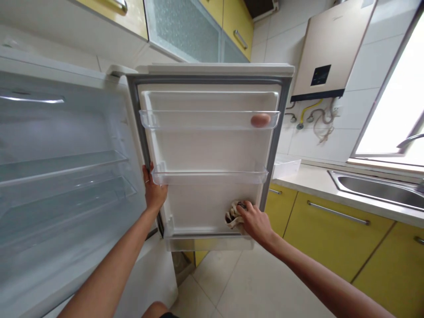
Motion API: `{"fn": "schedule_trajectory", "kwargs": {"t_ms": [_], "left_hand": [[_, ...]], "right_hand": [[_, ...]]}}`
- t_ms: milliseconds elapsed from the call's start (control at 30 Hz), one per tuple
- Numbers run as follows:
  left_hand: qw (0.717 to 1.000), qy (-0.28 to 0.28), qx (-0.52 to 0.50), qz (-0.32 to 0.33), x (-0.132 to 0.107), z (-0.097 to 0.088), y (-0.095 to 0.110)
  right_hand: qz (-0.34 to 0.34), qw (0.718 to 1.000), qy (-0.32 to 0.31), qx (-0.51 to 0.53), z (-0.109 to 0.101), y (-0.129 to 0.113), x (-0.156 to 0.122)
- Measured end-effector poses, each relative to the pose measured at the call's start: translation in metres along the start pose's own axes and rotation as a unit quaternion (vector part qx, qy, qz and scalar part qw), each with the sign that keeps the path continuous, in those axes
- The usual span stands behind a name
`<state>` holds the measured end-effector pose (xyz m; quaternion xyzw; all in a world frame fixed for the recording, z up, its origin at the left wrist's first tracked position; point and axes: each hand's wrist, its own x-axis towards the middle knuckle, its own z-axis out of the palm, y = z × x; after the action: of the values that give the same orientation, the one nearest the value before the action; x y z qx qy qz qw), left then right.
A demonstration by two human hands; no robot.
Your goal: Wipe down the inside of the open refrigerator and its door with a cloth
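The white fridge door [212,154] stands wide open, its inner side facing me. My left hand [153,190] grips the door's hinge-side edge beside the middle door shelf [208,177]. My right hand [255,221] is closed on a crumpled cloth [233,215], pressing it against the door's lower inner panel just above the bottom door shelf [208,240]. A single brown egg [260,120] lies at the right end of the top door shelf [185,120].
The fridge interior [62,176] on the left shows bare glass shelves. Yellow cabinets [331,229], a countertop with a steel sink [377,190] and a white tray [286,167] lie to the right. A wall heater [326,53] hangs above. Tiled floor lies below.
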<state>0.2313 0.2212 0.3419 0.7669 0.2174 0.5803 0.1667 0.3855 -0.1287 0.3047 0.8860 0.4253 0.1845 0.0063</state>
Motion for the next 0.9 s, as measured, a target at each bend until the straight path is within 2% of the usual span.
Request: {"fn": "schedule_trajectory", "kwargs": {"t_ms": [100, 233, 333, 467, 533, 633, 700, 767, 833, 900], "left_hand": [[0.999, 0.029, 0.013, -0.014, -0.001, 0.001, 0.006], [0.999, 0.028, 0.010, -0.023, -0.002, 0.000, 0.009], [0.999, 0.028, 0.009, -0.021, -0.004, 0.000, 0.008], [1.000, 0.026, 0.009, -0.010, -0.002, 0.002, 0.006], [1.000, 0.025, 0.011, -0.012, 0.000, 0.001, 0.006], [1.000, -0.003, 0.027, 0.007, -0.004, -0.010, 0.000], [0.998, -0.040, 0.043, 0.022, -0.020, -0.021, -0.008], [0.996, -0.064, 0.054, 0.006, -0.048, -0.029, -0.019], [0.996, -0.044, 0.047, -0.058, -0.087, -0.029, -0.028], [0.987, -0.025, 0.017, -0.159, -0.128, -0.018, -0.033]], "right_hand": [[-0.011, 1.000, -0.018, -0.004, 0.005, -0.002, 0.001], [-0.025, 1.000, 0.001, 0.003, 0.002, 0.009, 0.001], [-0.010, 0.997, 0.078, 0.010, -0.011, 0.021, -0.002], [0.067, 0.974, 0.212, 0.030, -0.031, 0.029, -0.005], [0.086, 0.968, 0.231, 0.040, -0.034, 0.026, -0.004], [0.074, 0.974, 0.204, 0.065, -0.027, 0.018, 0.000], [0.061, 0.975, 0.191, 0.091, -0.016, 0.011, 0.003], [0.045, 0.972, 0.194, 0.127, -0.006, 0.001, 0.009], [0.022, 0.965, 0.200, 0.168, 0.001, -0.012, 0.018], [-0.003, 0.958, 0.199, 0.207, 0.001, -0.029, 0.029]]}}
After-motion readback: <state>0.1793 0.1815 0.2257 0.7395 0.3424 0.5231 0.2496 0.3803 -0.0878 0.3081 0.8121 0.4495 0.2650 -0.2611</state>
